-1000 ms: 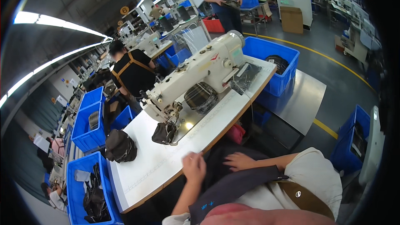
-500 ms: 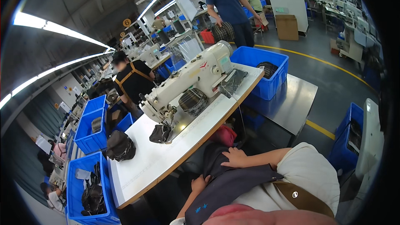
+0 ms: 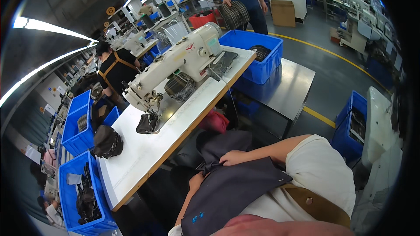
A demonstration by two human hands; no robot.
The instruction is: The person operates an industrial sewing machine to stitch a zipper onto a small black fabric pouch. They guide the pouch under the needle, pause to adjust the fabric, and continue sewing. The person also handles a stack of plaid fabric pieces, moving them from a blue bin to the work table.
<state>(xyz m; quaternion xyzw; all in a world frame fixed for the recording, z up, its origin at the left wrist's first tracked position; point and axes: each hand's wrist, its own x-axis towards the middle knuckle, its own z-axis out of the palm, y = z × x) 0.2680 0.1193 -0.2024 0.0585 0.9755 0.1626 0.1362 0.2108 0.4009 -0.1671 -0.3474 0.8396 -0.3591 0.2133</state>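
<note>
Lowered left hand (image 3: 197, 182) to apron (image 3: 240, 179), six o'clock, cannot tell grip; pinching it with right hand (image 3: 233, 157); leaving sewing machine (image 3: 175, 59) untouched

The table (image 3: 131, 166) bears 1 sewing machine (image 3: 174, 64) and fabric (image 3: 107, 142).

The apron (image 3: 236, 183) is matt cloth, the side table (image 3: 286, 88) glossy metal.

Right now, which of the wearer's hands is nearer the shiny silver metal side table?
Right. In the picture, the right hand, at the dark grey cloth apron, sits below and left of the side table; the left hand sits farther left and lower.
</note>
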